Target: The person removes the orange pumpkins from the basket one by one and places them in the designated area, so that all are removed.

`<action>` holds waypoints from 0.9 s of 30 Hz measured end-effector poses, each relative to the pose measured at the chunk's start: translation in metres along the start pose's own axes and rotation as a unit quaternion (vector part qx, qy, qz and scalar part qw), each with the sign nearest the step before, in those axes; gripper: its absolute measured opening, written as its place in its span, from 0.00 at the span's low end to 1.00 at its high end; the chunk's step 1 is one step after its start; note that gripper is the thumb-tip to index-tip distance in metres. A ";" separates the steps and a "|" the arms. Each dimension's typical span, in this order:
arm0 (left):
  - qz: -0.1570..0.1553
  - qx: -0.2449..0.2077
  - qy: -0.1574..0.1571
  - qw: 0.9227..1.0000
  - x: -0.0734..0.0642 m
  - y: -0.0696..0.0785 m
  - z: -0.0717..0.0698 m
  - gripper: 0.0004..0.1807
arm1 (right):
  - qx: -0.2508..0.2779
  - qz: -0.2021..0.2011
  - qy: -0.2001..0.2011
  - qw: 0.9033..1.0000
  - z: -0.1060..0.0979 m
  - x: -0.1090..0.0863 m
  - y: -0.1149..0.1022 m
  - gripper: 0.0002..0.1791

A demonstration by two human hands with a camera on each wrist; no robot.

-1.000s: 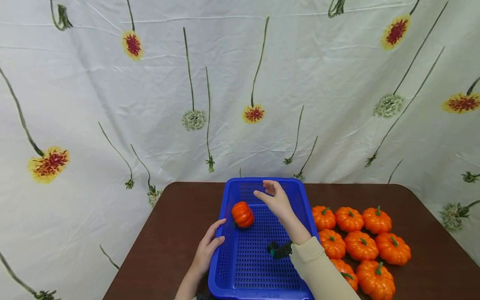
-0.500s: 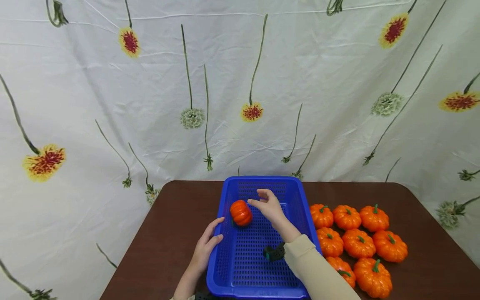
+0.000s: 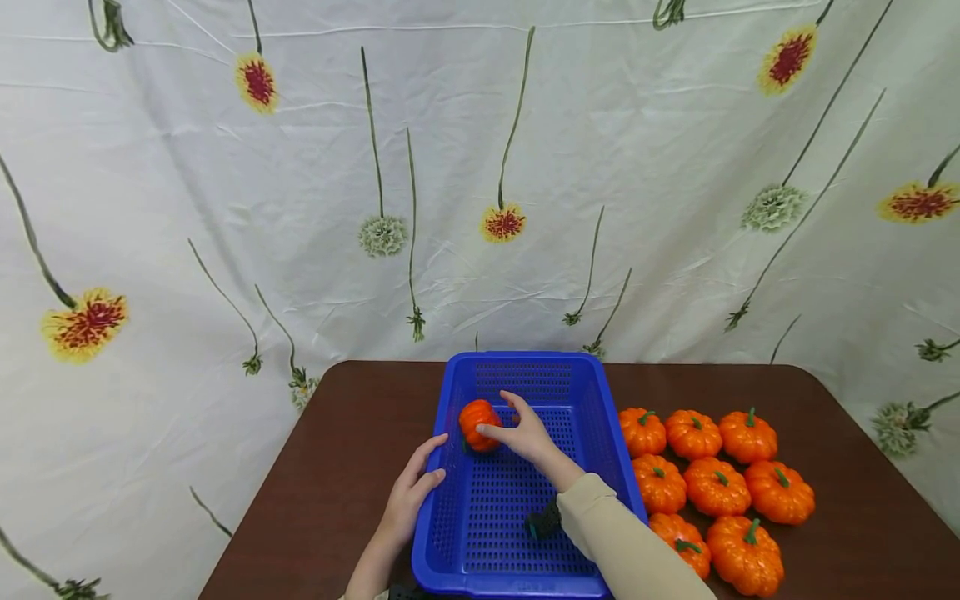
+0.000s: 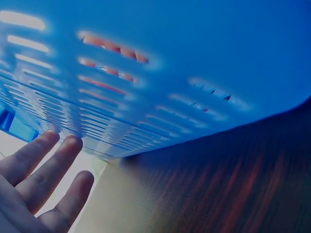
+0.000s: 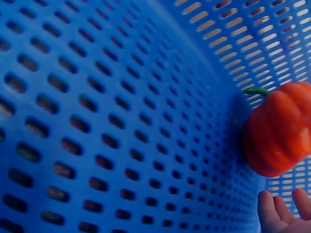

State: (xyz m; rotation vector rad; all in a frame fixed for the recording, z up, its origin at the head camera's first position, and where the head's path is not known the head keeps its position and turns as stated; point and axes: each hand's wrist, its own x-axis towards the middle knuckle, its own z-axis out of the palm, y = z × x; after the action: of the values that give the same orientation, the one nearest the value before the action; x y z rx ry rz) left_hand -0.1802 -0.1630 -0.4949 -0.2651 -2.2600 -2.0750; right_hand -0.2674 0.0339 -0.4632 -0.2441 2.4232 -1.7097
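One small red-orange pumpkin (image 3: 478,425) lies tipped on its side in the blue perforated basket (image 3: 517,588), near the left wall. In the right wrist view this pumpkin (image 5: 279,128) shows its green stem. My right hand (image 3: 522,432) reaches over the basket, thumb in front of the pumpkin and index finger stretched beyond it. The right wrist view shows the right fingertips (image 5: 266,196) just short of the pumpkin. My left hand (image 3: 411,492) touches the basket's left rim. In the left wrist view its fingers (image 4: 68,150) are spread and fairly straight beside the slotted wall.
Several orange pumpkins (image 3: 717,487) stand in rows on the brown table (image 3: 337,467), right of the basket. A pale cloth with printed flowers (image 3: 502,223) hangs behind the table. A black wrist strap (image 3: 543,521) on the right arm hangs inside the basket.
My right hand has come down and left from above the basket to the pumpkin inside it. The left hand stays at the rim. The view has shifted slightly.
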 end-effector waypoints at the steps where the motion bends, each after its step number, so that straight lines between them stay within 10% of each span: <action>1: 0.000 -0.001 0.000 1.000 0.000 0.000 0.000 0.24 | -0.004 0.000 -0.002 1.000 0.001 0.000 0.001 0.42; 27: 0.001 -0.004 -0.003 1.000 -0.001 0.001 0.000 0.24 | -0.021 0.010 -0.054 0.998 0.006 0.001 0.008 0.44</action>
State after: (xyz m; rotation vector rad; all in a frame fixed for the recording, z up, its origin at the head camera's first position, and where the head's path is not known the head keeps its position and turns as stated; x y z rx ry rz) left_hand -0.1794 -0.1626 -0.4943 -0.2737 -2.2552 -2.0848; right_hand -0.2671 0.0313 -0.4723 -0.3078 2.3761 -1.5952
